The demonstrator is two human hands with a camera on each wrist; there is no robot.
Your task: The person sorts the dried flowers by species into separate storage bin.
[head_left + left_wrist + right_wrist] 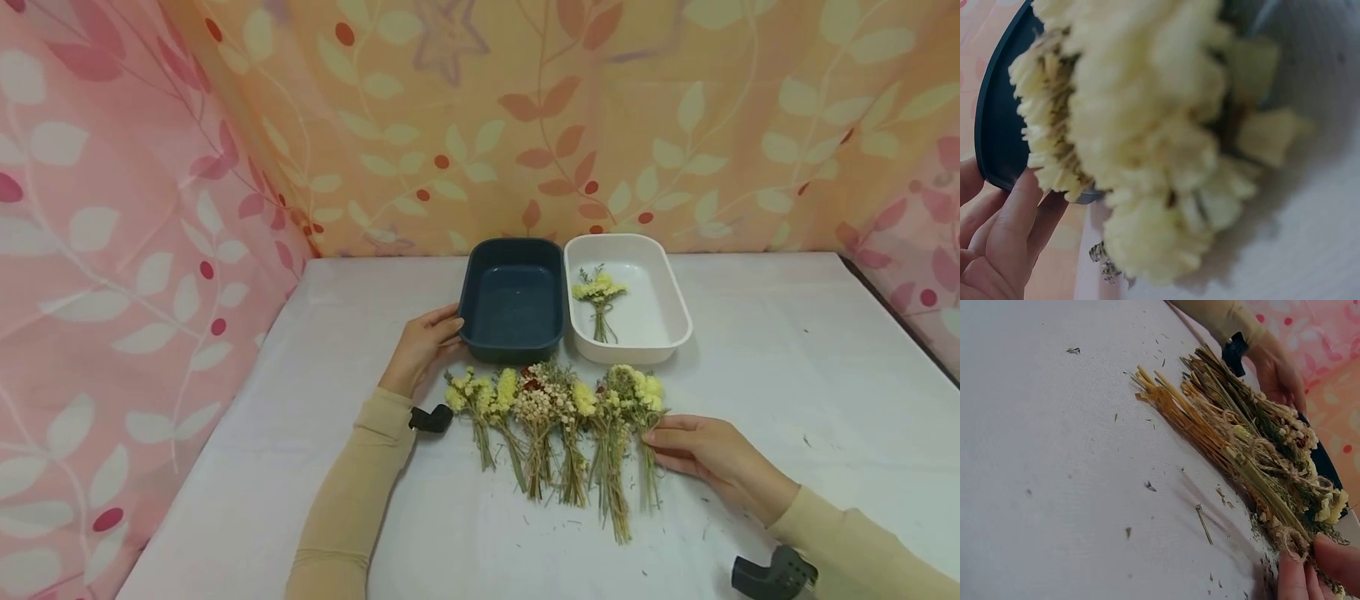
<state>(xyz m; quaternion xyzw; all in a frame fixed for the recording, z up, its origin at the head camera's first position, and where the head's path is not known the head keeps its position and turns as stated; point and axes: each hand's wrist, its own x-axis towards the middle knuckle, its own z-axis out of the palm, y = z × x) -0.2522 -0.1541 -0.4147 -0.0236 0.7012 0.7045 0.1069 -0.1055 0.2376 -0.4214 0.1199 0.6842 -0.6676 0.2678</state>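
Observation:
My left hand (426,343) grips the left edge of a dark blue tray (513,332), thumb at the rim and fingers against the outer wall. In the left wrist view, blurred pale yellow flowers (1147,125) fill the foreground and partly cover the tray. My right hand (712,454) pinches the twine-tied stems of the rightmost dried flower bunch (647,392). The right wrist view shows thumb and fingers close around its twine (1294,544). Several more tied bunches (540,408) lie in a row left of it, their heads toward the trays.
A white tray (667,329) stands against the blue one's right side, with one yellow flower bunch (600,292) lying inside. Small plant bits (807,440) are scattered over the white cloth. Patterned curtain (525,125) closes off the back and sides.

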